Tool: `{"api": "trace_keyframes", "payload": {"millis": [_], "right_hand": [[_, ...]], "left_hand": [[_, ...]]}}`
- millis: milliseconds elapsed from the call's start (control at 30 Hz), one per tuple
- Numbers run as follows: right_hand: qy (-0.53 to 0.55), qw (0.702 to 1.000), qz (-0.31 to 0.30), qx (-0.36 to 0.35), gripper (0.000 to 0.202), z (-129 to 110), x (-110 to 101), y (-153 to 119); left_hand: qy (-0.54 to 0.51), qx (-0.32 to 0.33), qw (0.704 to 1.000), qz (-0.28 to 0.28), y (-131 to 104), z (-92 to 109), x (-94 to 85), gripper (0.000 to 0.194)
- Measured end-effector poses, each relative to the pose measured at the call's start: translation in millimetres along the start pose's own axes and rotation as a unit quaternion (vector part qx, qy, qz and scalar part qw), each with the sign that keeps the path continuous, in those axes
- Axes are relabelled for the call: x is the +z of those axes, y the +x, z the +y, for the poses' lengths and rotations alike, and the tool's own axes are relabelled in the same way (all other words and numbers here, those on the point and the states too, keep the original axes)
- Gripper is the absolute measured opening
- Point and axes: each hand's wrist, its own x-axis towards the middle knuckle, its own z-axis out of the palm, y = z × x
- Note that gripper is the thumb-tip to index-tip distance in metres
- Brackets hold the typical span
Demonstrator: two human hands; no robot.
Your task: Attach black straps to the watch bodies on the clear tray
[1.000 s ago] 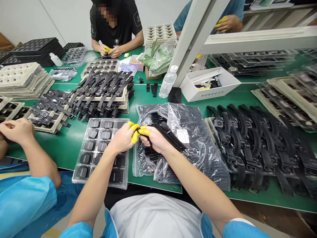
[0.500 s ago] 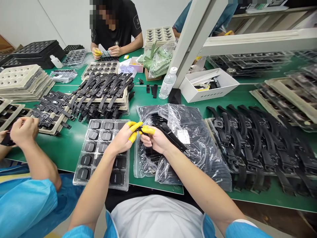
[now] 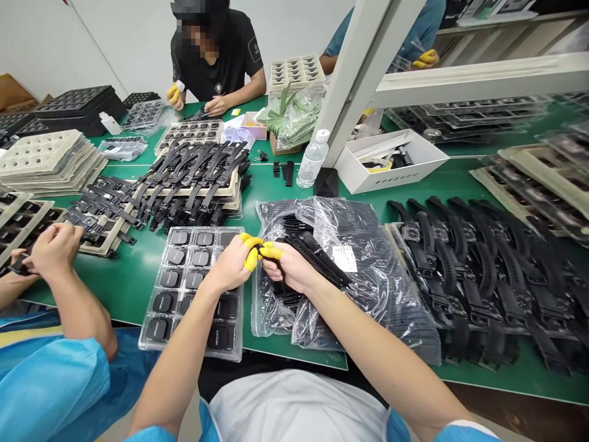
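Yellow covers are on the fingertips of my left hand (image 3: 235,263) and my right hand (image 3: 286,263). Both hands pinch a small black part (image 3: 260,249) between them, mostly hidden by the fingers. Under my left hand and forearm lies a clear tray (image 3: 159,270) with square black pieces in its compartments. Below my right hand, an open plastic bag (image 3: 322,212) holds black straps (image 3: 326,261); a white label (image 3: 345,258) shows on it.
Watch straps lie over trays at right (image 3: 464,264) and back left (image 3: 193,175). A water bottle (image 3: 313,161) stands near a white box (image 3: 391,162). One person (image 3: 216,61) sits opposite; another person's hands (image 3: 57,248) work at left, beside stacked trays (image 3: 50,159).
My hands keep the black part between them, with a slightly changed finger pose. The person opposite has raised a yellow-tipped hand with a small white object. The whole view has shifted slightly.
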Motion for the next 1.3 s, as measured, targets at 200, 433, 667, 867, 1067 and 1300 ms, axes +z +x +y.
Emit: {"api": "trace_keyframes", "payload": {"millis": [200,433,667,867,1067,1300], "right_hand": [[0.031,0.999,-0.011,-0.008,0.031,-3,0,-1],[-0.006,1.0,0.013,0.001,0.035,1,1,0],[-0.014,0.999,0.018,-0.028,0.04,-1,4,-1],[-0.049,0.998,0.006,-0.042,0.046,-1,6,-1],[-0.073,0.995,-0.06,0.037,0.04,-2,7,-2],[-0.154,0.988,0.022,-0.026,0.039,2,6,2]], "left_hand": [[-0.038,0.01,0.999,0.019,0,0,-0.7,0.038],[0.042,-0.001,0.999,-0.011,-2,-4,1.8,0.039],[-0.04,-0.016,0.999,0.017,-3,-2,-2.2,0.037],[-0.165,-0.098,0.973,0.13,1,0,1.8,0.022],[-0.377,-0.171,0.84,0.35,8,-1,-9.8,0.038],[-0.395,-0.254,0.76,0.45,7,-13,-33.2,0.049]]}}
